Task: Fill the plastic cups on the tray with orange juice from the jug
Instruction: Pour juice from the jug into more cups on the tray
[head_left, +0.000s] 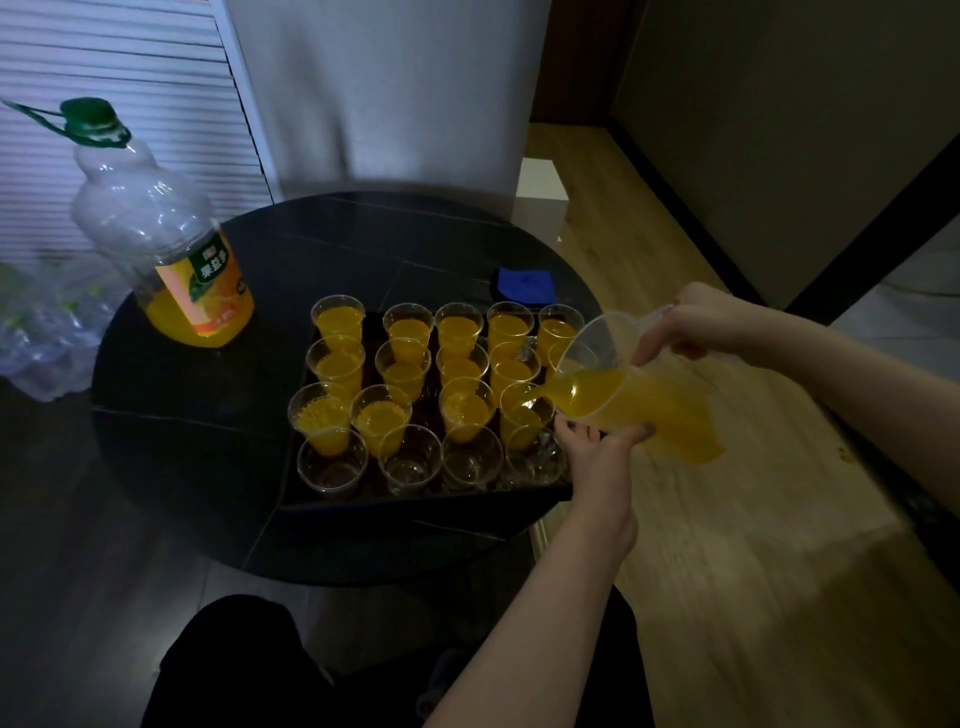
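A clear plastic jug (639, 400) holding orange juice is tilted to the left over the right side of the dark tray (415, 501). My right hand (696, 325) grips its handle. My left hand (597, 441) supports the jug from below with its fingers under the body. Juice runs from the spout into a cup (524, 410) in the third row. Several clear cups stand in rows on the tray; the back rows hold juice (405, 364), while the front-row cups (332, 462) are empty.
A large juice bottle (166, 234) with a green cap stands on the round black table (182, 431) at the left, a little juice in its bottom. A blue cloth (524, 285) lies behind the tray. Wooden floor is at the right, my dark-clothed knee below.
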